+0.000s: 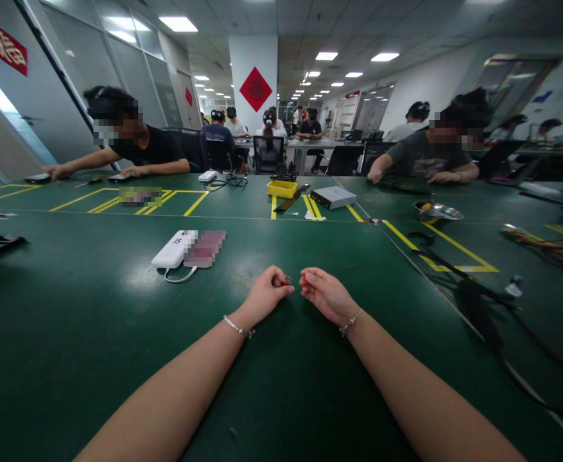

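Note:
Both hands rest close together on the green table [271, 366], a small gap between their fingertips. My left hand [266, 290] is closed in a pinch on a small red piece with a shiny metal part [286, 281]; its kind is too small to make out. Between the thumb and fingers of my right hand [328, 295] is a small orange-red piece [304, 278], mostly covered by the fingers. Left of my hands lies a white power bank [175, 249] marked 15, with a white cable [181, 280] and a blurred-out reddish phone-like thing [205, 249] beside it.
A yellow bin [282, 188] with dark items and a grey box [333, 197] stand ahead. Black cables [483, 289] and a metal dish [438, 210] lie to the right, near coloured wires [545, 242]. Two co-workers sit across the table, left and right.

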A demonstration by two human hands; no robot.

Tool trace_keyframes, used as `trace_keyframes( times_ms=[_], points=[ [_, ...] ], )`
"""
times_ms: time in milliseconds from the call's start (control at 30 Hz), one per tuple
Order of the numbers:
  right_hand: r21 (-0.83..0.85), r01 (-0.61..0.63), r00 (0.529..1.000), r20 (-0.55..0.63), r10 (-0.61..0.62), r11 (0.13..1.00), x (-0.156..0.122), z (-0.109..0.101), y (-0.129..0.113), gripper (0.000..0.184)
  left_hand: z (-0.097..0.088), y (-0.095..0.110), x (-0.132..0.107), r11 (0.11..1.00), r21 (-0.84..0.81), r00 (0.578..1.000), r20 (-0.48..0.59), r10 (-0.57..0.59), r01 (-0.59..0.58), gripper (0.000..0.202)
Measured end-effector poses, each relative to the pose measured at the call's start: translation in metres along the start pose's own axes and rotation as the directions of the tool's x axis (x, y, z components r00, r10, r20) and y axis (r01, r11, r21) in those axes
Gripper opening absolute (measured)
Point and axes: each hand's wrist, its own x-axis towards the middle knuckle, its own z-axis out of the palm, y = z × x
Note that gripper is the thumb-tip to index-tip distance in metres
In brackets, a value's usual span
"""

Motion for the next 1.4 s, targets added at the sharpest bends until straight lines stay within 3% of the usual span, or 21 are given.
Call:
trace_keyframes(
  times_ms=[333, 633, 1000, 1400],
  points=[
    [0.003, -0.009, 0.999, -0.042, 0.009, 1.0, 0.001, -0.001, 0.0, 0.014, 0.001, -0.005, 0.003, 0.976, -0.197, 0.993, 0.099, -0.07, 0.089, 0.01],
    [-0.012, 0.012, 0.999, -0.029, -0.013, 1.0, 0.001, 0.0, 0.001, 0.013, 0.001, -0.007, 0.002, 0.992, -0.129, 0.996, 0.081, 0.022, -0.011, 0.015],
    [-0.04, 0.012, 0.999, -0.041, -0.013, 0.999, 0.003, -0.001, 0.004, 0.018, 0.0, -0.002, 0.001, 0.999, -0.007, 0.998, 0.043, 0.038, -0.038, 0.023],
    [-0.069, 0.055, 0.994, -0.093, -0.061, 0.996, 0.002, 0.003, 0.004, 0.021, 0.002, 0.005, -0.004, 0.999, -0.047, 0.994, 0.112, 0.009, -0.004, 0.016]
  ],
)
